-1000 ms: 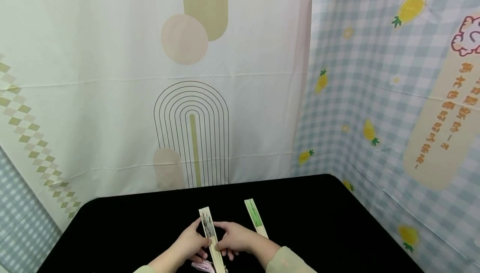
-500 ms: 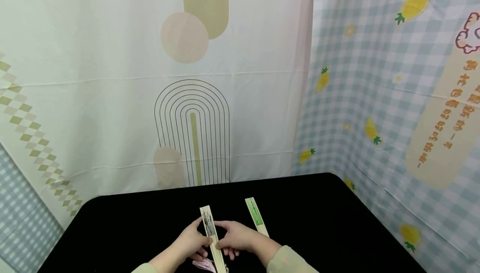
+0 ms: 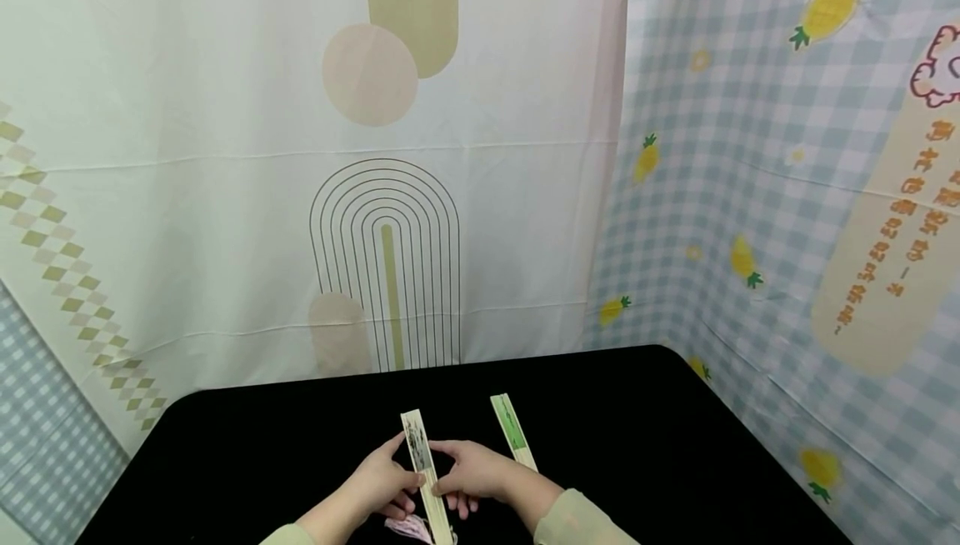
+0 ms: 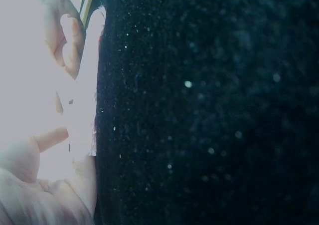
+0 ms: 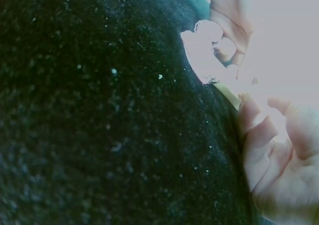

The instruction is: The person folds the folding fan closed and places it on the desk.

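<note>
A folded hand fan [image 3: 417, 445] with a grey-black painted leaf and pale wooden ribs lies between my hands in the head view. My left hand [image 3: 378, 480] holds its left side, thumb on the ribs and forefinger stretched along the painted part. From the right, my right hand [image 3: 474, 472] grips the same fan with thumb and forefinger. A pink tassel [image 3: 409, 528] lies by its near end; the tassel [image 5: 201, 55] also shows in the right wrist view. In the left wrist view, glare washes out much of the left hand [image 4: 40, 185] and the fan.
A second folded fan [image 3: 510, 424], with a green leaf, lies to the right, partly hidden behind the right forearm. Both rest on a black-covered table [image 3: 637, 445]. A white patterned curtain [image 3: 525, 237] hangs behind, and a blue checked one [image 3: 720, 195] on the right.
Both hands stay at the fan with almost no movement. The head view has shifted very slightly.
</note>
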Demonstrator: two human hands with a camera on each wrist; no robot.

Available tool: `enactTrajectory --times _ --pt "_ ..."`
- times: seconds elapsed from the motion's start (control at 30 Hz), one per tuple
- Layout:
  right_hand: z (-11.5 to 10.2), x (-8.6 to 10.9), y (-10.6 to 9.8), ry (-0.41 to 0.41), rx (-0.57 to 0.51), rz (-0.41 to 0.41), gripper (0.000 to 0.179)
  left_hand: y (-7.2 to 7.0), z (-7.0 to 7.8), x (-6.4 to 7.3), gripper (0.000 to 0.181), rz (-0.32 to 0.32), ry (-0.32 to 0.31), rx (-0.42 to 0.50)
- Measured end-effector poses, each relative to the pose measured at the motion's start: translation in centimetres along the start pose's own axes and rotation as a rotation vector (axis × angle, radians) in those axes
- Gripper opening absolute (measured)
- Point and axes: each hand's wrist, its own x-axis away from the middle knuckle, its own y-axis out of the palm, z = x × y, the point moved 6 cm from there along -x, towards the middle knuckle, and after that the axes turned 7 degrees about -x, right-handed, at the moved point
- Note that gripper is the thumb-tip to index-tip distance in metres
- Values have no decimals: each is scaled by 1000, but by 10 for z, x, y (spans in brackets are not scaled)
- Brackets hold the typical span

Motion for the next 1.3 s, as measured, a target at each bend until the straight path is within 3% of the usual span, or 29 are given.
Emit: enactTrajectory --times 0.87,1.3 --pt "4 1 -4 41 -48 -28 67 -3 -6 -2 91 -30 18 66" --pt "0 3 -2 33 -46 16 65 -1 -9 -5 88 -31 16 74"
